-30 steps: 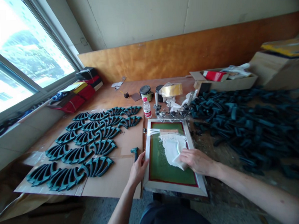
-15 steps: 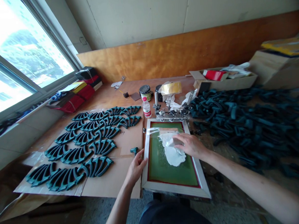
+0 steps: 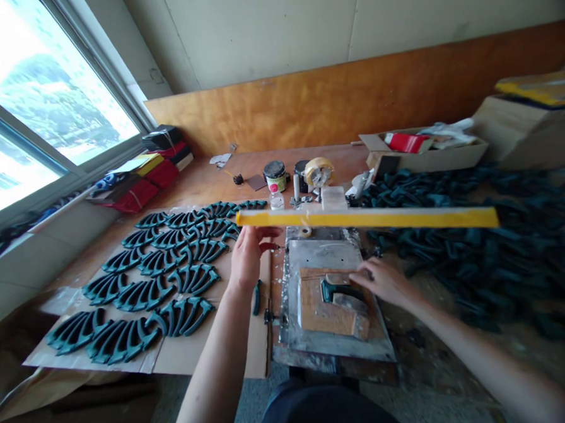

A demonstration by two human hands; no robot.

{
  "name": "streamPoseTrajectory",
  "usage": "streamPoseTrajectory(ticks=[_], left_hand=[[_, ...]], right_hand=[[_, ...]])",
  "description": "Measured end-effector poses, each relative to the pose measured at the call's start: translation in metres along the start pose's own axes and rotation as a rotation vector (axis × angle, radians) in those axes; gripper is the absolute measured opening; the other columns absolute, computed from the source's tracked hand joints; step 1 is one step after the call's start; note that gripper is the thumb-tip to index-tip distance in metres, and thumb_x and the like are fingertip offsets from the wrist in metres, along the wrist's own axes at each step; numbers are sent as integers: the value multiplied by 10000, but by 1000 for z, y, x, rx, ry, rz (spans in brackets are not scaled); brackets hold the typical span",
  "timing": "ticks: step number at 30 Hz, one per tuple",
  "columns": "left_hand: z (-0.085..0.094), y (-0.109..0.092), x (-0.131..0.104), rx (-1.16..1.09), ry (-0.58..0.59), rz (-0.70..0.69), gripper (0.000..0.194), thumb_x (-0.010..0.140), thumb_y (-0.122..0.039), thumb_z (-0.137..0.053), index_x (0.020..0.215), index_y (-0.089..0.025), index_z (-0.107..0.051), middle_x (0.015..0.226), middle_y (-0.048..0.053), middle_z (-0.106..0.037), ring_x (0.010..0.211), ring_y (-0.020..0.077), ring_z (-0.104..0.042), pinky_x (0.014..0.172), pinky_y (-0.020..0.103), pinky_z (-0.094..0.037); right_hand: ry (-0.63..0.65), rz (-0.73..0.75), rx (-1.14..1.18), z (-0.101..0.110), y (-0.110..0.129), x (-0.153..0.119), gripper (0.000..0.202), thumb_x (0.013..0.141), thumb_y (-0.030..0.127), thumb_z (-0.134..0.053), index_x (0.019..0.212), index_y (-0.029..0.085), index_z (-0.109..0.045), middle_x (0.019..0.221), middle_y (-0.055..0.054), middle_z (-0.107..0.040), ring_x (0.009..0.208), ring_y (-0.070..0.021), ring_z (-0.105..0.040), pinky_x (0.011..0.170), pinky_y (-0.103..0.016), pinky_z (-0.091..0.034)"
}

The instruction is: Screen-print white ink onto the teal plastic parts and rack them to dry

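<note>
The screen frame is tilted up and seen edge-on, its front edge covered in yellow tape. My left hand grips its left end from below. Under it, a wooden block lies on a grey metal plate, with a dark green handle-shaped part on it. My right hand is at the block's upper right, beside the part, fingers partly bent; whether they touch the part is unclear.
Rows of dark green parts lie on cardboard at left. A large heap of similar parts spreads at right. Behind stand a bottle, a jar, a tape roll and an open box.
The frame has swung up from lying flat, lifted by my left hand, uncovering the plate and block. My right hand has let go of the squeegee-like tool and moved down to the block.
</note>
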State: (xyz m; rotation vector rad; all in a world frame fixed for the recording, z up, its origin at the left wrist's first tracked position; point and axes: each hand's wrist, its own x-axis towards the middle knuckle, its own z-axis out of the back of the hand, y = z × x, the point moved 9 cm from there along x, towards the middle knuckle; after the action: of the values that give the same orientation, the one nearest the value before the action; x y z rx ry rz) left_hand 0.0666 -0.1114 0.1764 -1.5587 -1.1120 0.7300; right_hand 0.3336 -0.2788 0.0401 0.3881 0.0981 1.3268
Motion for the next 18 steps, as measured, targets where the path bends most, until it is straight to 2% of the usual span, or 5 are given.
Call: streamPoseTrajectory(ticks=[5, 9, 13, 15, 18], left_hand=[[-5, 6, -5, 45, -162, -68, 487, 870, -618, -418, 1094, -204, -541, 910, 57, -686, 887, 174, -654, 638, 242, -516], [-31, 113, -83, 106, 30, 430, 601, 748, -674, -566, 972, -119, -619, 886, 133, -701, 805, 228, -672, 532, 248, -500], [-38, 191, -156, -116, 20, 780, 593, 722, -684, -585, 1007, -165, -585, 970, 113, -690, 896, 239, -674, 589, 278, -537], [-15, 198, -152, -110, -63, 755, 538, 746, -668, -561, 958, -173, -556, 912, 91, -691, 816, 208, -682, 545, 244, -512], [52, 191, -119, 365, -61, 691, 531, 843, -666, -369, 928, -170, -537, 856, 81, -694, 643, 158, -663, 429, 194, -422]], right_hand=[[80, -19, -51, -51, 34, -24, 211, 913, 354, -481, 771, 204, -523, 804, -59, -625, 744, -198, -614, 641, -291, -439], [-59, -143, 97, -26, 68, -31, 213, 952, 370, -424, 814, 219, -480, 741, -34, -612, 681, -195, -601, 609, -298, -431], [-84, 224, 212, -10, 140, -40, 170, 955, 289, -402, 855, 221, -522, 862, -47, -618, 851, -200, -594, 769, -325, -466], [-16, 294, 197, -11, 125, -40, 208, 941, 192, -361, 916, 229, -565, 923, -46, -628, 887, -187, -591, 789, -311, -472], [-103, 59, 14, -4, 5, -26, 358, 838, 87, -346, 1043, 223, -607, 1069, -95, -625, 928, -214, -597, 767, -333, -484]])
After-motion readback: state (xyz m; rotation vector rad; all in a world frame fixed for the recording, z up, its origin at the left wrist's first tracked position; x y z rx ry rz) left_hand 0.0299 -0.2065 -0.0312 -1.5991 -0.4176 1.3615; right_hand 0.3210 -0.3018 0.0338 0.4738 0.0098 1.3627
